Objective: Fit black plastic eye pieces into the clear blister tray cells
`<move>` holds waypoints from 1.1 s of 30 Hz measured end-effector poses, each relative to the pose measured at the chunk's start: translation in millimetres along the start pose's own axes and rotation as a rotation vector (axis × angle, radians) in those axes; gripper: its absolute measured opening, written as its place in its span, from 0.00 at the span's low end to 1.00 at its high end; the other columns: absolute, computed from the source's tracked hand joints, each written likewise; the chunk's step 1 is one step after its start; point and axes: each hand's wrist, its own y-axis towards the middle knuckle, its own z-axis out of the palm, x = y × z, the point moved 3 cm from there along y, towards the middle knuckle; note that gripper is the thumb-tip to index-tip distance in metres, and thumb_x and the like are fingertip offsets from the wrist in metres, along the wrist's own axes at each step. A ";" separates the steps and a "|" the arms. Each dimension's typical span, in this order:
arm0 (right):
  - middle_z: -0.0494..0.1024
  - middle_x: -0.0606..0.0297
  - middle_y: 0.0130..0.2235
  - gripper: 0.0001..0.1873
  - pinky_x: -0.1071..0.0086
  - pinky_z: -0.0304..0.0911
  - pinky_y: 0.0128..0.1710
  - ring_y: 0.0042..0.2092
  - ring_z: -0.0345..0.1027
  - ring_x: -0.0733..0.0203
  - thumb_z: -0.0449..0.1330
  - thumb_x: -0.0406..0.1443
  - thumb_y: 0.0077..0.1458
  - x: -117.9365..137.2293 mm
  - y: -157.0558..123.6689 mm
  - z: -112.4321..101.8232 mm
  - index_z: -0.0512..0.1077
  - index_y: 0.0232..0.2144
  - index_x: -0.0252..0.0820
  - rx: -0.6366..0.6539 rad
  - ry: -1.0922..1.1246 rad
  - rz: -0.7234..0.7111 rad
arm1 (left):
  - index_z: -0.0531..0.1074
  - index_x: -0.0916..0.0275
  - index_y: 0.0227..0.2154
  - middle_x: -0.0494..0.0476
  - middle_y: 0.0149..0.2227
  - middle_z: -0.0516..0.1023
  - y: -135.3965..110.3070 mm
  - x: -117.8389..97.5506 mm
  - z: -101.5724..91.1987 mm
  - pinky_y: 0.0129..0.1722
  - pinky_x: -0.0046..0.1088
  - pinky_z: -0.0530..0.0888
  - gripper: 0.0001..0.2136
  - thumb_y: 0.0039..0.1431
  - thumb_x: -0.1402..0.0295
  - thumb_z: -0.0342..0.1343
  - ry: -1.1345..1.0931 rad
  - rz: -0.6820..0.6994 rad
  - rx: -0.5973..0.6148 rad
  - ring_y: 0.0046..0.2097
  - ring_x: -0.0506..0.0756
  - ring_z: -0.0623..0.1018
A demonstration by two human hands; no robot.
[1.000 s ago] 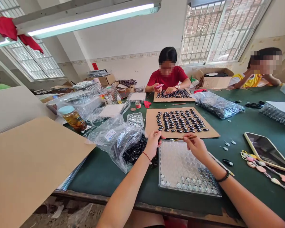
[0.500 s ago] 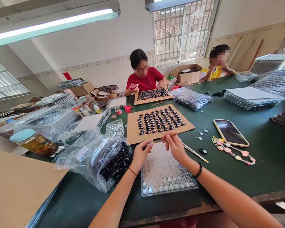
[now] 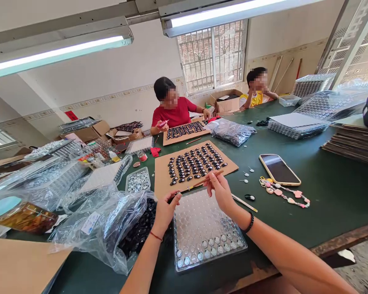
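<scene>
My left hand (image 3: 164,212) is closed in a pinch over the tray's left edge, around a small dark, shiny piece mostly hidden by the fingers. My right hand (image 3: 222,194) grips a thin brown stick (image 3: 206,179), its pale yellowish tip pointing left, just apart from my left fingertips. Below both hands lies a clear plastic tray (image 3: 190,228) with round cells; silvery round pieces (image 3: 216,241) sit in its near rows. Beyond it, a brown cardboard sheet (image 3: 162,179) bears rows of glossy black oval pieces (image 3: 196,161).
Left of the tray are a plastic bag (image 3: 101,228) of black pieces and a small box (image 3: 129,183) of silvery parts. On the right lie a pale stick (image 3: 244,203), a phone (image 3: 279,169) and a bead strap (image 3: 290,196). A co-worker in red (image 3: 179,112) sits opposite.
The stick's tip has come away from my left fingertips, and a gap has opened between my hands. The whole view has turned somewhat to the right.
</scene>
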 end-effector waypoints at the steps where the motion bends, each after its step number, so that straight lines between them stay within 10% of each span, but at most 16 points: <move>1: 0.67 0.69 0.22 0.17 0.78 0.49 0.14 0.15 0.54 0.73 0.51 0.47 0.55 1.1 1.0 -2.3 0.62 0.30 0.37 -0.025 0.009 -0.002 | 0.73 0.66 0.34 0.48 0.20 0.67 7.8 -0.1 -11.2 0.18 0.16 0.59 0.15 0.43 0.62 0.61 -0.128 -0.030 -0.049 0.19 0.42 0.62; 5: 0.68 0.68 0.23 0.15 0.78 0.49 0.15 0.16 0.55 0.73 0.51 0.45 0.55 -0.5 1.4 -7.0 0.63 0.31 0.38 -0.045 -0.004 -0.003 | 0.70 0.66 0.32 0.43 0.17 0.57 26.2 5.0 -42.6 0.12 0.14 0.46 0.12 0.50 0.62 0.56 -0.570 -0.211 -0.183 0.14 0.39 0.50; 8: 0.67 0.68 0.23 0.15 0.77 0.49 0.15 0.16 0.54 0.73 0.50 0.45 0.56 -5.1 -2.2 -6.3 0.63 0.31 0.38 -0.016 -0.060 -0.008 | 0.71 0.68 0.32 0.45 0.17 0.58 13.5 6.8 -27.6 0.12 0.15 0.46 0.12 0.49 0.63 0.57 -0.554 -0.290 -0.119 0.14 0.40 0.51; 17: 0.67 0.66 0.25 0.13 0.74 0.53 0.21 0.21 0.57 0.70 0.45 0.40 0.60 -7.0 -23.2 9.9 0.63 0.29 0.39 0.353 -0.594 -0.236 | 0.72 0.60 0.42 0.54 0.30 0.76 -35.2 -12.2 26.9 0.36 0.27 0.69 0.15 0.56 0.61 0.49 0.442 0.265 0.116 0.31 0.51 0.74; 33: 0.70 0.64 0.27 0.08 0.73 0.56 0.28 0.27 0.62 0.66 0.47 0.35 0.59 0.1 -34.1 13.5 0.64 0.32 0.40 0.427 -0.772 -0.467 | 0.73 0.61 0.31 0.55 0.32 0.76 -28.8 -9.0 21.9 0.34 0.27 0.65 0.13 0.57 0.61 0.46 0.748 0.228 0.130 0.34 0.54 0.74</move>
